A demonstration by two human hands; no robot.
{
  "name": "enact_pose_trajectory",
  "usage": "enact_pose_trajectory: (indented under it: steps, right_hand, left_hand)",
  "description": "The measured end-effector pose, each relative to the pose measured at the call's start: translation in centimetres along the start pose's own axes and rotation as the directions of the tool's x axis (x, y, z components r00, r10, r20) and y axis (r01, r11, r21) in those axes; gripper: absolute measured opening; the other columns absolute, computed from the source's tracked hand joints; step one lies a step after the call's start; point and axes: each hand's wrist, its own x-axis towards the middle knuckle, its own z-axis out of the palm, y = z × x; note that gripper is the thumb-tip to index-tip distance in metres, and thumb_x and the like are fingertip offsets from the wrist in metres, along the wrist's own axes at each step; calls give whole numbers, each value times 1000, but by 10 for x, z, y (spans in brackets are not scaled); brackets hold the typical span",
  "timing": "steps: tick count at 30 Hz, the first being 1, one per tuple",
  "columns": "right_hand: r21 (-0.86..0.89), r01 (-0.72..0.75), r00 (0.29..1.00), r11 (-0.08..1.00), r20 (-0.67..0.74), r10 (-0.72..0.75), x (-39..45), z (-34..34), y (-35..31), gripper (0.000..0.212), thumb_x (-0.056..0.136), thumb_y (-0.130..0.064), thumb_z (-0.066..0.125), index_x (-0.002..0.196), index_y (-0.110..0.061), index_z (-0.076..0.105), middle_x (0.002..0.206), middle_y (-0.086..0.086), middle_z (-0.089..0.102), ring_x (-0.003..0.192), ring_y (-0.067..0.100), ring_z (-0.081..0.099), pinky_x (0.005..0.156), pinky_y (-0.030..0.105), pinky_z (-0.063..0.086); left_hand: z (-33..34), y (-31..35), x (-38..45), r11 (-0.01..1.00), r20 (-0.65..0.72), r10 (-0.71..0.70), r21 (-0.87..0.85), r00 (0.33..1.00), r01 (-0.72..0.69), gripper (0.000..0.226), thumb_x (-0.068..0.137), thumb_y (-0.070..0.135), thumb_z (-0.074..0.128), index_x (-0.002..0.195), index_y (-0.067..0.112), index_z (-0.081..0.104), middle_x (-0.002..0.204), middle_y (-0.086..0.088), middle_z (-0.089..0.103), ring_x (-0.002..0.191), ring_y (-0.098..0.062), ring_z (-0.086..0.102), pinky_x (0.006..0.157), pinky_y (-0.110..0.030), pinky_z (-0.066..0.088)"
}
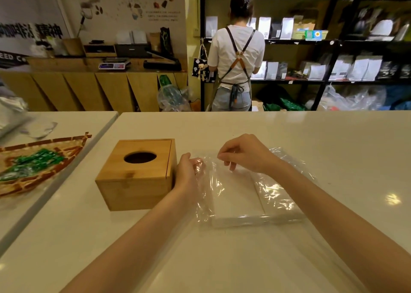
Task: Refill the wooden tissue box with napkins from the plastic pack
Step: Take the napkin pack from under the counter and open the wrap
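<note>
A square wooden tissue box [138, 175] with an oval hole in its lid stands on the white counter, left of centre, lid closed. Right of it lies a clear plastic pack [273, 195] with a flat stack of white napkins [236, 201] inside. My left hand [188, 171] pinches the pack's crinkled left top corner, close beside the box. My right hand [243, 153] pinches the film at the pack's far open edge, fingers closed on the plastic.
A woven tray [66, 157] with green wrapped sweets sits on the neighbouring counter at left. A person in an apron [235, 55] stands with their back turned at dark shelves beyond the counter's far edge. A gap separates the two counters.
</note>
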Motion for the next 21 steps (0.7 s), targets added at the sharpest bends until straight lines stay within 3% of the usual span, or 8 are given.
enact_pose_trajectory:
  steps: [5, 7, 9, 11, 13, 15, 19, 21]
  right_hand:
    - [68, -18, 998, 997, 54, 15, -20, -30, -24, 9, 83, -16, 65, 84, -11, 72, 66, 2, 72, 54, 13, 66, 51, 14, 47]
    - [90, -15, 996, 996, 88, 7, -34, -45, -39, 9, 84, -17, 64, 87, -17, 72, 64, -5, 72, 54, 10, 67, 49, 15, 47]
    - [133, -11, 993, 991, 118, -4, -52, -59, -53, 14, 84, -16, 63, 94, -22, 71, 64, -9, 73, 55, 10, 68, 50, 16, 49]
    - [162, -18, 981, 987, 193, -14, -74, -70, -65, 20, 85, -16, 62, 102, -23, 68, 69, -7, 75, 59, 12, 70, 53, 19, 51]
    - [139, -59, 939, 989, 343, 7, -95, -75, -72, 26, 84, -16, 63, 109, -22, 66, 77, -3, 77, 64, 13, 72, 58, 21, 53]
    - [87, -88, 868, 992, 495, 34, -114, -71, -74, 28, 85, -15, 62, 113, -20, 63, 85, 1, 77, 70, 13, 72, 64, 24, 54]
    - [12, -86, 767, 996, 639, 58, -141, -51, -69, 27, 87, -14, 60, 114, -11, 63, 97, 11, 75, 83, 20, 71, 84, 42, 56]
    - [7, -86, 742, 996, 667, 60, -150, -40, -65, 28, 87, -14, 61, 115, -9, 63, 98, 15, 74, 87, 24, 69, 88, 50, 52]
  left_hand:
    - [1, 3, -6, 981, 68, 86, 166, 994, -96, 34, 93, 29, 33, 83, 9, 58, 77, -6, 54, 63, -15, 50, 62, -28, 44]
    - [0, 4, -7, 917, 152, 222, 303, 963, -259, 27, 91, 31, 35, 82, 23, 59, 101, -5, 60, 91, -19, 56, 91, -38, 46]
    - [-3, 6, -11, 698, 298, 392, 519, 870, -493, 27, 93, 35, 32, 87, 36, 58, 134, 4, 48, 125, -19, 42, 111, -42, 29]
    - [-6, 10, -18, 569, 417, 441, 555, 795, -607, 32, 96, 34, 29, 92, 38, 61, 131, 13, 46, 123, -9, 37, 110, -34, 25]
    - [-6, 13, -27, 513, 508, 408, 560, 759, -651, 32, 95, 31, 34, 102, 29, 65, 125, 16, 49, 113, -1, 37, 99, -25, 27]
    - [-8, 9, -32, 377, 618, 353, 594, 703, -711, 30, 93, 28, 41, 110, 23, 65, 135, 10, 50, 115, -1, 40, 94, -23, 27]
    - [-15, -9, -45, -152, 771, 142, 637, 621, -756, 40, 93, 38, 37, 129, 25, 49, 152, 6, 28, 139, -12, 22, 111, -29, 17]
    - [-17, -17, -54, -322, 825, 103, 557, 556, -766, 62, 85, 52, 19, 135, 23, 41, 155, 4, 22, 142, -12, 15, 114, -29, 9]
